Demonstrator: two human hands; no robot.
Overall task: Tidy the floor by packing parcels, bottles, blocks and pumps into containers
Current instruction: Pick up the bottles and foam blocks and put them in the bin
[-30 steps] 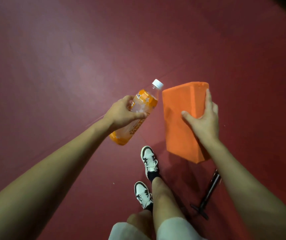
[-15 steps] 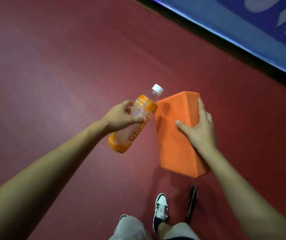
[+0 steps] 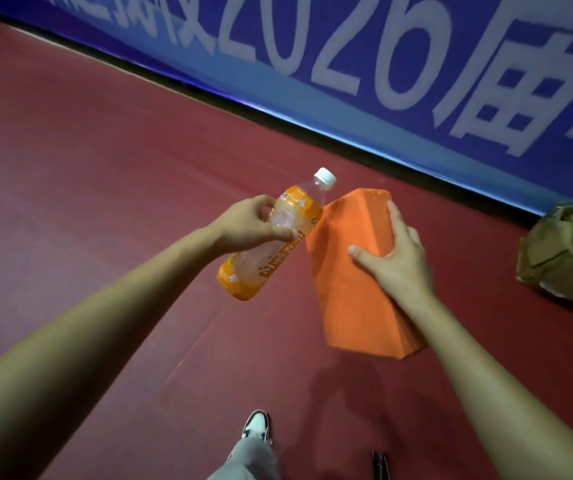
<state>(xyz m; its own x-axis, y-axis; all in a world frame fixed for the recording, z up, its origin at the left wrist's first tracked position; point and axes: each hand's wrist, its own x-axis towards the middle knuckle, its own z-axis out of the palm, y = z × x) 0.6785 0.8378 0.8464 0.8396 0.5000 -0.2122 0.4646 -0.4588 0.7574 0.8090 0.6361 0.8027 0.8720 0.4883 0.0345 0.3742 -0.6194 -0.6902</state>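
My left fingers (image 3: 279, 233) clamp the bottle (image 3: 245, 275), right fingers (image 3: 395, 220) pinch the wide block (image 3: 350, 306), which could slip out one-handed.

left hand (image 3: 247, 226) gripping, right hand (image 3: 399, 266) clasping

Dark red floor (image 3: 105, 174) under dim light, blue banner (image 3: 434, 109) with white lettering along its far edge.

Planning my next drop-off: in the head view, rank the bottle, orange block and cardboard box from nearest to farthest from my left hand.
1. Bottle, gripped in the left hand.
2. Orange block, just to its right, held by the right hand.
3. Cardboard box, at the far right edge.
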